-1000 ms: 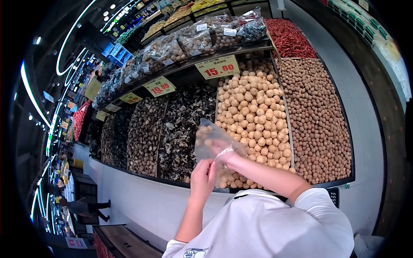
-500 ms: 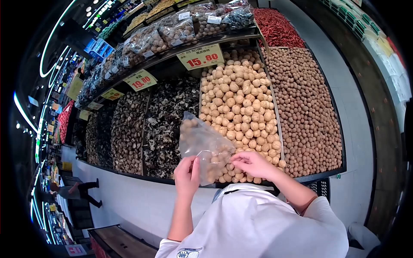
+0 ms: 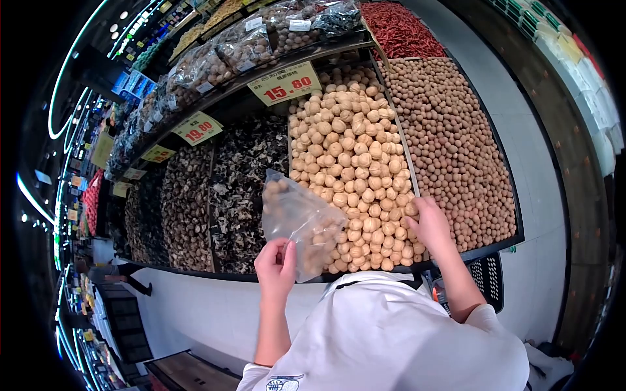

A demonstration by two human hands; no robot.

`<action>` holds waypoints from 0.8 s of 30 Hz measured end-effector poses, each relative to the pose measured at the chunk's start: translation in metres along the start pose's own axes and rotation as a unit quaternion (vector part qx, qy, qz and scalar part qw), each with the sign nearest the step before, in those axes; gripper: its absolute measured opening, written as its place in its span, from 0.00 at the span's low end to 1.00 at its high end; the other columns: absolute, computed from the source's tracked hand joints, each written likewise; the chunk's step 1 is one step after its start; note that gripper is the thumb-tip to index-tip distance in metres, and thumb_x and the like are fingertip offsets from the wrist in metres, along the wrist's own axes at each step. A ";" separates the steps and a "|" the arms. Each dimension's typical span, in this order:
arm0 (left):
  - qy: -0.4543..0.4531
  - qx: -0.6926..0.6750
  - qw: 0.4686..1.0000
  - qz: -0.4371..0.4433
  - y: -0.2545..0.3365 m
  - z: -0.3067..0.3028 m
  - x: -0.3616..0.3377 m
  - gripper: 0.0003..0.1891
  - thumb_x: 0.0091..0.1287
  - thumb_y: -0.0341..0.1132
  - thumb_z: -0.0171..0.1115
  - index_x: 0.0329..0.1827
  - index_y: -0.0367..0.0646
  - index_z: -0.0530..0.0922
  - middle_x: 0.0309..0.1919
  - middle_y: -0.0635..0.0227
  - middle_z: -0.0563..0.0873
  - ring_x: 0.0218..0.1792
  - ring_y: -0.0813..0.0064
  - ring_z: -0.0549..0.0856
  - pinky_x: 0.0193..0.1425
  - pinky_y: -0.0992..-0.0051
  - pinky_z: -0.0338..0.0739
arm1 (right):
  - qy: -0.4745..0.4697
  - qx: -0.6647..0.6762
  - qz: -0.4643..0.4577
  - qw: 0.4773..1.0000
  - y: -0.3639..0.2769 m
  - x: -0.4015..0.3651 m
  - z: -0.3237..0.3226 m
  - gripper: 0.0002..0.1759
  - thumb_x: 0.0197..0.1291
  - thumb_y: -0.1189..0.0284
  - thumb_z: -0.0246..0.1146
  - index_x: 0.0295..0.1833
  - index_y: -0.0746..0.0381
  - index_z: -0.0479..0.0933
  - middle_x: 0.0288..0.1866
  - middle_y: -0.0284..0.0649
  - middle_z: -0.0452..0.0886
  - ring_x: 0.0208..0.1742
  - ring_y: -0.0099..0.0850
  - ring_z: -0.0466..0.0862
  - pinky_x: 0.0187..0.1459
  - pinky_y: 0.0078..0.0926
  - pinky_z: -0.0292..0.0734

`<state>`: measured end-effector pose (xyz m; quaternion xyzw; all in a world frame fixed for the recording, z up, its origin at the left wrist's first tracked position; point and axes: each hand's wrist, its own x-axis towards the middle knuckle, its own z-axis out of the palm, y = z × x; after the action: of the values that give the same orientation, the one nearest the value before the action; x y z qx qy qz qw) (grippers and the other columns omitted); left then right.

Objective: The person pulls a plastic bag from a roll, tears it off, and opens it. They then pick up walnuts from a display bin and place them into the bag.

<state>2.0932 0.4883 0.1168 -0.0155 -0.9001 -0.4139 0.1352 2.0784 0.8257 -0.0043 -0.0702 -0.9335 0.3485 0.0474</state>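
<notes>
My left hand (image 3: 276,262) pinches the lower edge of a clear plastic bag (image 3: 287,215). Pale walnuts show through the bag, some at its upper corner and others lower down. Over the right side of the walnut bin, my right hand (image 3: 432,225) has its thumb and fingers closed around a walnut (image 3: 411,208). Loose walnuts (image 3: 355,153) are heaped between the bag and this hand, with the bag partly covering the heap's left side.
Right of the walnuts lie small brown round dried goods (image 3: 450,143), with red dried chilies (image 3: 401,29) behind. Dark dried fungus (image 3: 241,176) fills the bin to the left. A shelf with bagged goods and a price sign (image 3: 284,83) overhangs the bins. A person (image 3: 114,274) stands far left.
My right hand has moved right, away from the bag, and closed on a walnut at the bin's right side. The left hand still holds the bag. The view has shifted slightly.
</notes>
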 end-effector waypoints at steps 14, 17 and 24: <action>-0.006 -0.026 1.000 -0.006 -0.004 0.001 -0.008 0.05 0.68 0.26 0.69 0.40 0.34 0.83 0.27 0.69 0.81 0.23 0.85 0.74 0.27 0.82 0.68 | -0.104 0.483 0.088 0.865 -0.006 0.002 0.004 0.17 0.59 0.84 0.68 0.53 0.67 0.77 0.46 0.35 0.80 0.38 0.19 0.84 0.40 0.18 0.80; -0.016 -0.026 1.000 0.004 0.002 0.003 -0.010 0.05 0.67 0.26 0.70 0.41 0.35 0.83 0.28 0.69 0.80 0.24 0.85 0.75 0.27 0.82 0.68 | -0.285 0.546 0.088 0.783 -0.042 -0.004 0.005 0.17 0.65 0.81 0.65 0.58 0.67 0.76 0.49 0.38 0.82 0.45 0.25 0.86 0.47 0.21 0.83; -0.037 0.013 0.999 0.034 0.012 0.008 -0.018 0.05 0.69 0.27 0.70 0.42 0.35 0.83 0.29 0.72 0.80 0.26 0.86 0.75 0.28 0.84 0.68 | -0.390 0.615 0.118 0.675 -0.141 -0.002 0.087 0.19 0.70 0.71 0.66 0.62 0.68 0.76 0.47 0.37 0.85 0.45 0.24 0.86 0.44 0.22 0.83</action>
<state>2.1106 0.5039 0.1161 -0.0599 -0.9086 -0.3967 0.1160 2.0548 0.6639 0.0229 0.0072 -0.4255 0.8425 -0.3302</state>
